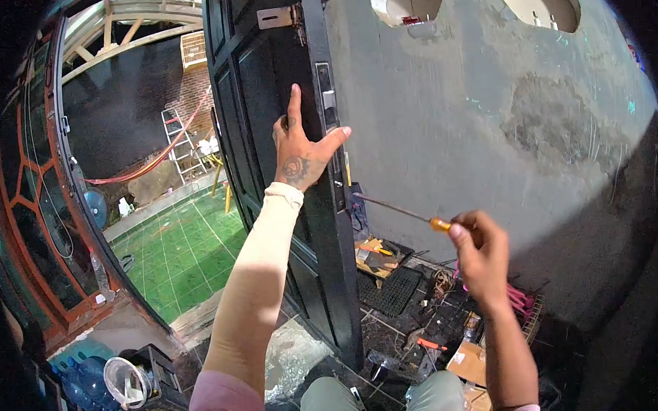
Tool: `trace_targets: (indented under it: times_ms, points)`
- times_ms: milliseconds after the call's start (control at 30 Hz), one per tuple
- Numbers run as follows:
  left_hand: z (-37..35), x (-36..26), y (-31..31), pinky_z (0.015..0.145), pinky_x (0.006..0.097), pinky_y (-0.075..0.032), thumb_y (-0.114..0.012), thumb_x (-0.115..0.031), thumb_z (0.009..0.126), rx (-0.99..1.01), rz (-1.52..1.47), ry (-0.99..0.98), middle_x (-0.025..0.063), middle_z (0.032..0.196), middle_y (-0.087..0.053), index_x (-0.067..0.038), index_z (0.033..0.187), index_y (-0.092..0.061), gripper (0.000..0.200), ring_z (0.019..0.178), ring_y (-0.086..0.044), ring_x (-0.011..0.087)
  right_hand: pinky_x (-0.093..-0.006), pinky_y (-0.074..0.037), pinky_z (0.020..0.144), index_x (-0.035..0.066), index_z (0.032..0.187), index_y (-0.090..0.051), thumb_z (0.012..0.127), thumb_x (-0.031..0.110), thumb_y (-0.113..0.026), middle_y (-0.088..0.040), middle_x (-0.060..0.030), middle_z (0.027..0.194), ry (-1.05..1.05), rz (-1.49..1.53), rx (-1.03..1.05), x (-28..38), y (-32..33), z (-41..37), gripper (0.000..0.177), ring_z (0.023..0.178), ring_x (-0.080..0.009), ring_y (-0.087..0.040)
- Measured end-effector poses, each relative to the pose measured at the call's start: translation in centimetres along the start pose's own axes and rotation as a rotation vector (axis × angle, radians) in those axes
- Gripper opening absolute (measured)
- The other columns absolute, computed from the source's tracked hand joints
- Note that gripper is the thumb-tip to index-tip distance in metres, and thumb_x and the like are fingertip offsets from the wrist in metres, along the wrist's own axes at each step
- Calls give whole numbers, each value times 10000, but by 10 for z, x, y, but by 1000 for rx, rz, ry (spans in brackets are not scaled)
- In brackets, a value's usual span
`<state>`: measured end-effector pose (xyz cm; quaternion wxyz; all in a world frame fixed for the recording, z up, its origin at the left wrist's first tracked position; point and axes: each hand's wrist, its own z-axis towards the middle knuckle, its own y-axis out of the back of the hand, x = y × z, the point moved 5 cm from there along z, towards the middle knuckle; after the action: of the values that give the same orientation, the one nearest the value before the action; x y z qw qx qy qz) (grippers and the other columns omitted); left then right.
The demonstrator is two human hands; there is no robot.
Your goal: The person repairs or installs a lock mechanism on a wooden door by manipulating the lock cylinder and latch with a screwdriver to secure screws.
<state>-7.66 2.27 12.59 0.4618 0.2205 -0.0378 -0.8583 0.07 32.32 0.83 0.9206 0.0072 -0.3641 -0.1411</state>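
A black panelled door [262, 88] stands ajar in front of me, its narrow edge turned towards me. My left hand [302, 152] is open, fingers spread against the door face and thumb reaching over the edge. In my right hand [483, 254] is a screwdriver [398, 209] with a yellow-orange handle, its long shaft pointing left. The tip is close to the lower part of the metal lock plate [326, 82] in the door edge; whether it touches cannot be made out. Higher up, a metal bracket [277, 17] sticks out from the door.
A grey plastered wall [427, 122] rises on the right. Tools, scraps and a cardboard box [468, 364] litter the dark floor. At lower left are a bucket [127, 383] and blue water bottles [85, 384]. Through the doorway show green tiles [178, 247], a ladder [183, 145] and a hammock [150, 167].
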Motion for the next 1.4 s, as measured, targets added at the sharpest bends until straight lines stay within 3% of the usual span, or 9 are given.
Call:
trace_targets:
  times_ms: [33, 300, 833, 933, 1033, 1133, 1167, 1267, 1400]
  points:
    - [1, 1, -1, 1121, 564, -296, -826, -446, 719, 60, -101, -5, 383, 1422, -313, -233, 1593, -75, 1171, 1349, -319, 502, -279, -479, 638, -46, 920, -644, 905, 114, -681, -651, -76, 753, -2, -8, -20, -7, -7, -9, 165, 694, -109, -586]
    - [-2, 0, -3, 1109, 563, -308, -823, -419, 718, 70, -62, -35, 373, 1402, -365, -228, 1595, -59, 1179, 1313, -368, 501, -328, -512, 657, -44, 909, -645, 873, 77, -698, -668, -165, 795, 43, -94, -77, -17, -32, -22, 137, 694, -234, -661]
    - [0, 3, -16, 1082, 595, -324, -814, -457, 723, 39, -19, -68, 391, 1357, -391, -238, 1592, -79, 1159, 1277, -388, 529, -312, -512, 641, -46, 914, -640, 891, 90, -687, -664, -160, 767, 62, -109, -127, -30, -38, -29, 146, 692, -184, -654]
    - [-1, 0, -15, 1089, 501, -344, -824, -464, 715, -1, 57, -72, 327, 1337, -475, -134, 1589, -118, 1171, 1225, -478, 453, -321, -495, 603, -45, 898, -633, 914, 135, -678, -636, -139, 669, -69, -130, -93, -30, -36, -26, 187, 630, -175, -629]
    - [-1, 0, -16, 1086, 496, -347, -823, -464, 717, 4, 41, -68, 328, 1316, -490, -127, 1587, -128, 1164, 1216, -484, 455, -321, -460, 498, -33, 885, -640, 964, 247, -639, -548, -70, 547, -135, -227, -17, -36, -32, -19, 290, 510, -146, -556]
    - [-2, -1, -17, 1074, 489, -359, -821, -455, 720, -10, 90, -55, 330, 1291, -504, -119, 1585, -141, 1150, 1204, -492, 454, -308, -394, 388, -20, 922, -652, 1002, 370, -577, -462, -4, 516, -574, 79, 230, -38, -32, -21, 405, 413, -112, -457]
    - [-2, 1, -18, 1076, 530, -345, -819, -459, 720, -1, 48, -60, 364, 1313, -457, -163, 1587, -125, 1149, 1235, -447, 488, -289, -321, 319, -3, 982, -646, 1019, 473, -503, -390, 45, 513, -616, 182, 350, -27, -34, -23, 498, 353, -87, -373]
    - [-1, 5, -21, 1078, 615, -321, -815, -465, 718, 8, -41, -55, 433, 1358, -361, -251, 1591, -97, 1150, 1302, -356, 553, -267, -298, 309, -5, 1161, -597, 1013, 496, -499, -367, 43, 504, -708, 85, 563, 3, -33, -18, 532, 340, -85, -360]
    - [-2, 4, -20, 1075, 616, -335, -817, -457, 701, 0, -74, -33, 414, 1376, -361, -247, 1587, -139, 1135, 1315, -350, 543, -287, -309, 329, -3, 1120, -619, 1035, 451, -474, -360, 52, 502, -919, 333, 702, 27, -33, -4, 484, 327, -92, -320]
